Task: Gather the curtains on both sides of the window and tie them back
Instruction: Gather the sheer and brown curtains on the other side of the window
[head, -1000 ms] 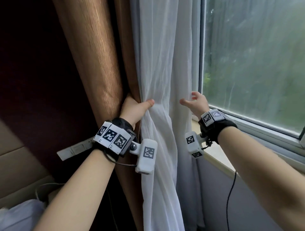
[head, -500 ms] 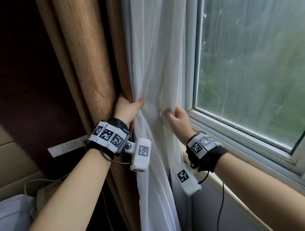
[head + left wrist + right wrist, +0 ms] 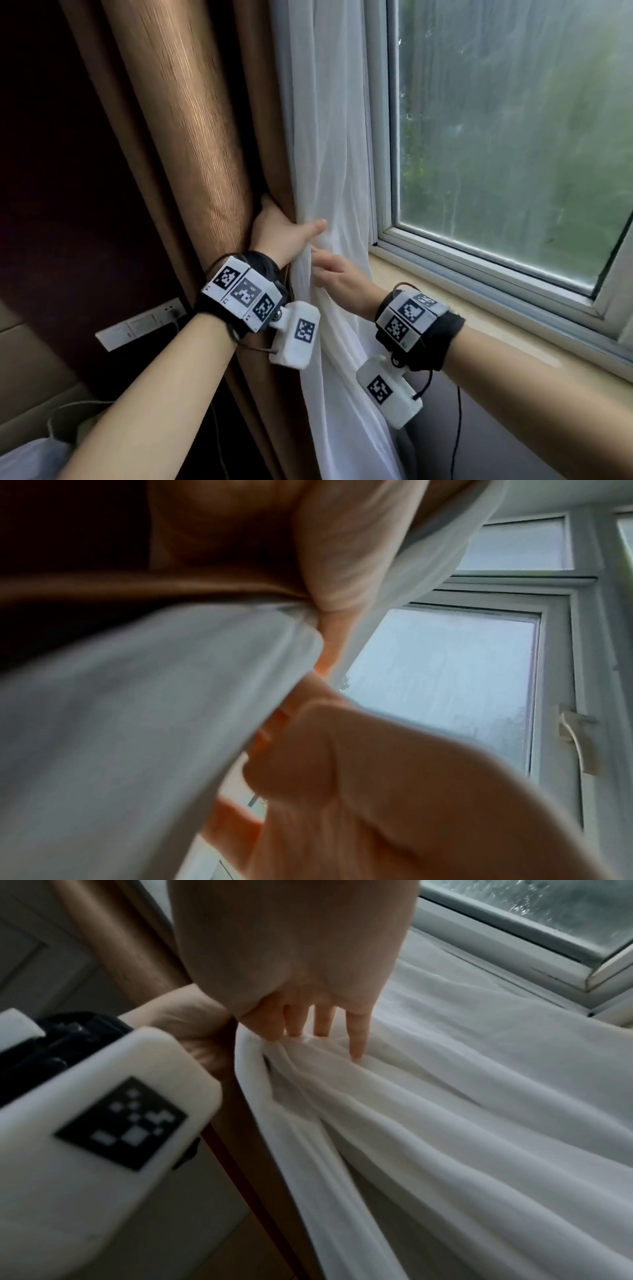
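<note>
A brown curtain (image 3: 191, 137) and a white sheer curtain (image 3: 329, 137) hang side by side left of the window (image 3: 513, 137). My left hand (image 3: 277, 233) grips both at waist height, fingers behind the brown folds and thumb laid across the sheer. My right hand (image 3: 337, 279) is just below and right of it, straight fingers (image 3: 322, 1020) pressing bunched sheer (image 3: 411, 1123) toward the left hand. Its thumb is hidden. The left wrist view is blurred, with sheer (image 3: 137, 696) and brown cloth (image 3: 222, 547) gathered against the palm.
The pale stone sill (image 3: 479, 308) runs under the window frame on the right. A wall socket panel (image 3: 140, 325) sits low on the dark wall at left. A black cable (image 3: 455, 428) hangs from my right wrist. The window handle (image 3: 575, 739) is further right.
My right hand left the window side, took the sheer's free edge and swept it left until it meets the left hand. The left hand kept its hold.
</note>
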Action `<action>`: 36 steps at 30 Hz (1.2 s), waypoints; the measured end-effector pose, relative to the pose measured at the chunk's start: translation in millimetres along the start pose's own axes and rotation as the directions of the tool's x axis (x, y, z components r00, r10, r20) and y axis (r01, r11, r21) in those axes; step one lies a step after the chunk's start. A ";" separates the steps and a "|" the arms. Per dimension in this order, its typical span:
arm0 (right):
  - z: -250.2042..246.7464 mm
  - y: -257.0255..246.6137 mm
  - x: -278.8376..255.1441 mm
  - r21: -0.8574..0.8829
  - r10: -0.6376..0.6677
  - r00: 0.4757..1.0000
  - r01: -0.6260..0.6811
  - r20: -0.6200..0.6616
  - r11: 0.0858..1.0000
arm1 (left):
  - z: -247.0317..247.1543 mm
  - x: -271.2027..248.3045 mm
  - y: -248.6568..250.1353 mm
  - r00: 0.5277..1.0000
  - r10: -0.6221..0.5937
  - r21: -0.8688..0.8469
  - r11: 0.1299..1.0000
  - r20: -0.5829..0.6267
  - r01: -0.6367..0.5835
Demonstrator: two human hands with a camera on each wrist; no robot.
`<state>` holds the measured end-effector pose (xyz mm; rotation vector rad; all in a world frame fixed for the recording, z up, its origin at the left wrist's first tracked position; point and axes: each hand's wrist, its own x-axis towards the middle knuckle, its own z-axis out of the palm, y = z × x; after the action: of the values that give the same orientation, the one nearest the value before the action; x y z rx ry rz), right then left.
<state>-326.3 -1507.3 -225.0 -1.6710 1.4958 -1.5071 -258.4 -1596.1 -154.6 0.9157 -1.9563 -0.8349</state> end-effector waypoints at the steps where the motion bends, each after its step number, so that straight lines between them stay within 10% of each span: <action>1: -2.4 -0.5 -0.2 0.004 0.026 0.999 -0.026 0.032 1.000 | 0.0 2.3 -1.4 0.999 -0.008 -0.016 1.000 -0.032 0.008; 6: -28.1 1.3 -6.7 0.090 0.143 0.983 -0.133 -0.111 0.987 | 0.7 10.4 -7.8 0.990 -0.061 -0.112 0.993 -0.130 0.046; 10: -54.7 31.1 13.6 0.148 0.269 0.784 -0.225 -0.560 0.963 | -1.2 14.0 -10.0 0.985 -0.049 -0.121 0.992 -0.168 0.029; 14: -80.6 54.4 41.8 0.079 0.421 0.696 -0.467 -0.581 0.881 | -4.7 19.1 -13.6 0.980 -0.076 -0.134 0.990 -0.183 0.052; 23: -97.4 62.1 78.2 0.181 0.401 0.793 -0.359 -0.458 0.916 | -10.3 34.1 -23.5 0.975 -0.098 -0.128 0.989 -0.198 0.073; 28: -89.3 69.0 78.1 0.316 0.402 0.748 -0.267 -0.528 0.911 | -11.9 40.2 -26.9 0.974 -0.093 -0.130 0.989 -0.208 0.067; 36: -45.7 42.6 31.7 0.434 0.269 0.910 -0.114 -0.316 0.894 | -14.9 38.0 -22.5 0.986 -0.085 -0.132 0.989 -0.143 0.066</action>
<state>-390.4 -1534.3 -233.6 -1.0016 1.3473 -1.9324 -254.7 -1642.4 -151.3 0.9530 -1.7300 -0.8983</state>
